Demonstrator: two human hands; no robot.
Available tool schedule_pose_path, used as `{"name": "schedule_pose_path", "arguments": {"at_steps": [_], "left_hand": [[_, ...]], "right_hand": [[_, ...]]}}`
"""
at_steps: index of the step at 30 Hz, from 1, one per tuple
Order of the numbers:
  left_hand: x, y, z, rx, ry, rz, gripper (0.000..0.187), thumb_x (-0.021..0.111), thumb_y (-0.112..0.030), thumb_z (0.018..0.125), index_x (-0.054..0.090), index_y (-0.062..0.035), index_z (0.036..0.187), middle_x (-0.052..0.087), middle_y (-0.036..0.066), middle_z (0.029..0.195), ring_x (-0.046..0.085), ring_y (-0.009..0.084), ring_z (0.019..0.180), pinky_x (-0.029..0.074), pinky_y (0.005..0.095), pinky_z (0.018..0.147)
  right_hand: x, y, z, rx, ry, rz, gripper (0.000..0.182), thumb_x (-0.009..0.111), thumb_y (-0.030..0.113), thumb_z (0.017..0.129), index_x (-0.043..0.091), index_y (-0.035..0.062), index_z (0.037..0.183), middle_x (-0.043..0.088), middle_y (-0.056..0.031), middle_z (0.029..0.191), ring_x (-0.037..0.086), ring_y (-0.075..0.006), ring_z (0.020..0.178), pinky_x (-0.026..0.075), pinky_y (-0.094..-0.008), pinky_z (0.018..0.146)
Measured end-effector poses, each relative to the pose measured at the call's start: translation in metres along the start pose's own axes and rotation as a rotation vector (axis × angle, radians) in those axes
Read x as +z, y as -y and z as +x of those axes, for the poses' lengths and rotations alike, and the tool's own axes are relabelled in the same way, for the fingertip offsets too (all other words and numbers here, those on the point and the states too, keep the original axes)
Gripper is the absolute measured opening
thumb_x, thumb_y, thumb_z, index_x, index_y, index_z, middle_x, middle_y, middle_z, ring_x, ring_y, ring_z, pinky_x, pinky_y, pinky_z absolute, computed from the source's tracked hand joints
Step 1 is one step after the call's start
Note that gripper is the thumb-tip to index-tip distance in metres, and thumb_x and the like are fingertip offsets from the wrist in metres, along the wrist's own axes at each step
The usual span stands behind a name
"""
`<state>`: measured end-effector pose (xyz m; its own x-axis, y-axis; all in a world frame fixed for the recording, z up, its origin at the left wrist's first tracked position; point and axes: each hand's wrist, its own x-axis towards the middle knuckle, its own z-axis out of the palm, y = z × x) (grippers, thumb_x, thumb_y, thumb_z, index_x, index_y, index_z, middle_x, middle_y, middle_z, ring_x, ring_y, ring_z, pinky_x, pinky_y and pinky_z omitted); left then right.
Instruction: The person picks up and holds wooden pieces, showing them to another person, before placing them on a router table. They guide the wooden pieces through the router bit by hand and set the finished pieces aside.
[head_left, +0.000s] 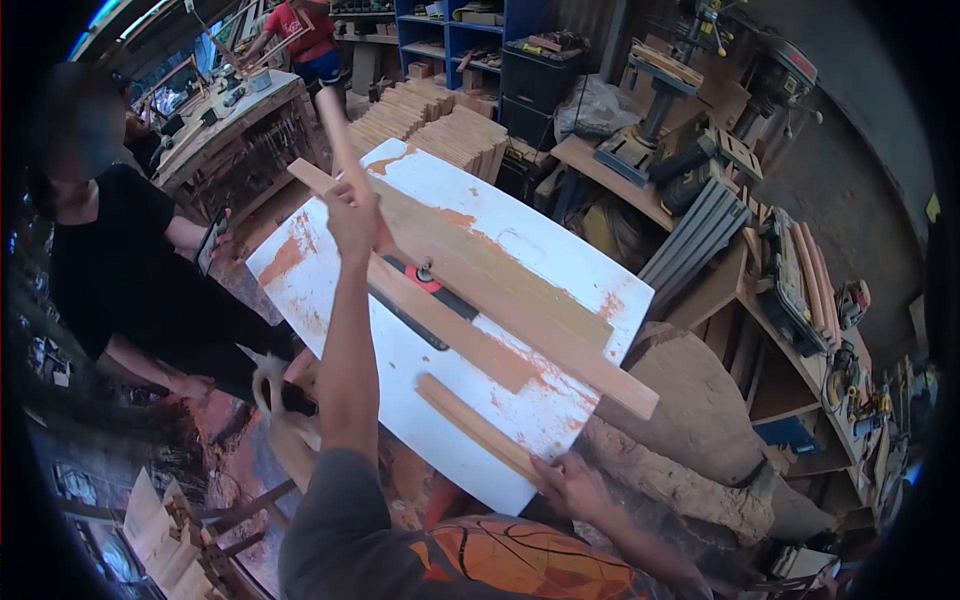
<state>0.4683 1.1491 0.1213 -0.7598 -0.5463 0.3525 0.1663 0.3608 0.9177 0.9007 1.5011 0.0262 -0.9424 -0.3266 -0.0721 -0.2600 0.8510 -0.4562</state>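
Note:
My left hand is closed around a wooden strip, which is held tilted up above a white-topped router table. Just beyond that hand, a router bit stands up out of a red-and-black insert. A long board lies on the far side of the bit, and a shorter board lies on the near side. At the near edge my right hand is closed on the end of a second wooden strip lying on the tabletop.
Reddish sawdust is scattered over the tabletop. On the left stands a person in dark clothes holding a phone; another in red is farther back. Stacked wood pieces, a drill press and a large dusty bag surround the table.

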Motion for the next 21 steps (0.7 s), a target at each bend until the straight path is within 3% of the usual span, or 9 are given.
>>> {"name": "schedule_pose_path", "arguments": {"at_steps": [2,5,8,10,11,13,16,20,21], "left_hand": [[-0.012,-0.060,-0.074,0.043,0.154,-0.003,0.057,0.078,-0.016,0.079,0.052,0.0000,0.128,0.069,0.021,0.109,0.071,0.0327,0.096,0.057,0.0421,0.086],[-0.022,-0.095,-0.188,0.182,0.502,0.071,0.053,0.075,-0.013,0.080,0.053,-0.0012,0.126,0.067,0.021,0.110,0.070,0.0317,0.091,0.057,0.0422,0.082],[-0.027,-0.079,-0.276,0.428,0.646,0.204,0.051,0.073,-0.010,0.079,0.054,-0.0033,0.126,0.066,0.017,0.115,0.067,0.0320,0.098,0.055,0.0420,0.084],[-0.027,-0.061,-0.304,0.878,0.986,0.295,0.045,0.072,-0.009,0.079,0.059,-0.0036,0.121,0.065,0.013,0.121,0.064,0.0354,0.106,0.054,0.0451,0.091],[-0.026,-0.052,-0.309,0.869,0.983,0.300,0.045,0.072,-0.009,0.079,0.059,-0.0036,0.121,0.065,0.013,0.121,0.064,0.0354,0.106,0.054,0.0451,0.091],[-0.024,-0.032,-0.306,1.260,0.938,0.179,0.040,0.071,-0.007,0.078,0.062,-0.0056,0.117,0.066,0.009,0.122,0.062,0.0356,0.110,0.052,0.0458,0.094],[-0.014,-0.009,-0.294,1.133,1.001,0.218,0.039,0.071,-0.010,0.078,0.064,-0.0055,0.117,0.065,0.011,0.122,0.059,0.0359,0.116,0.051,0.0446,0.098],[0.005,0.013,-0.303,1.123,0.725,0.333,0.036,0.072,-0.011,0.075,0.065,-0.0067,0.111,0.059,0.014,0.133,0.055,0.0348,0.122,0.046,0.0465,0.105],[0.012,0.024,-0.324,0.878,0.755,0.403,0.042,0.074,-0.016,0.078,0.062,-0.0027,0.116,0.053,0.020,0.139,0.049,0.0398,0.128,0.043,0.0488,0.109]], "right_hand": [[-0.010,-0.016,0.005,-0.198,-0.073,-0.089,0.052,0.072,0.033,0.092,0.061,0.0203,0.141,0.064,-0.0193,0.111,0.065,-0.0379,0.099,0.056,-0.0482,0.085],[-0.075,-0.048,0.013,-0.265,-0.331,-0.181,0.049,0.077,0.011,0.076,0.069,0.0104,0.124,0.065,-0.0166,0.117,0.061,-0.0367,0.105,0.052,-0.0479,0.088],[-0.168,-0.055,0.017,-0.192,-0.671,-0.486,0.070,0.081,0.011,0.072,0.056,0.0116,0.138,0.058,-0.0158,0.130,0.054,-0.0386,0.117,0.043,-0.0547,0.100],[-0.208,-0.062,0.014,-0.141,-0.655,-0.659,0.075,0.082,0.017,0.073,0.053,0.0131,0.142,0.056,-0.0155,0.134,0.052,-0.0388,0.122,0.039,-0.0569,0.104],[-0.211,-0.074,0.008,-0.148,-0.649,-0.656,0.075,0.082,0.017,0.073,0.053,0.0131,0.142,0.056,-0.0155,0.134,0.052,-0.0388,0.122,0.039,-0.0569,0.104],[-0.210,-0.106,0.002,-0.195,-0.230,-0.533,0.070,0.077,0.018,0.080,0.052,0.0152,0.145,0.058,-0.0148,0.133,0.051,-0.0388,0.125,0.039,-0.0573,0.108],[-0.139,-0.162,-0.009,-0.137,0.004,-0.434,0.066,0.073,0.021,0.086,0.050,0.0140,0.148,0.062,-0.0174,0.125,0.063,-0.0374,0.108,0.056,-0.0470,0.088],[-0.070,-0.136,-0.008,-0.118,-0.172,-0.215,0.059,0.070,0.019,0.090,0.051,0.0048,0.144,0.064,-0.0208,0.116,0.064,-0.0372,0.100,0.056,-0.0475,0.084],[-0.056,-0.135,-0.003,-0.044,-0.208,-0.119,0.057,0.070,0.017,0.090,0.052,0.0012,0.142,0.064,-0.0218,0.114,0.062,-0.0379,0.099,0.054,-0.0482,0.086]]}}
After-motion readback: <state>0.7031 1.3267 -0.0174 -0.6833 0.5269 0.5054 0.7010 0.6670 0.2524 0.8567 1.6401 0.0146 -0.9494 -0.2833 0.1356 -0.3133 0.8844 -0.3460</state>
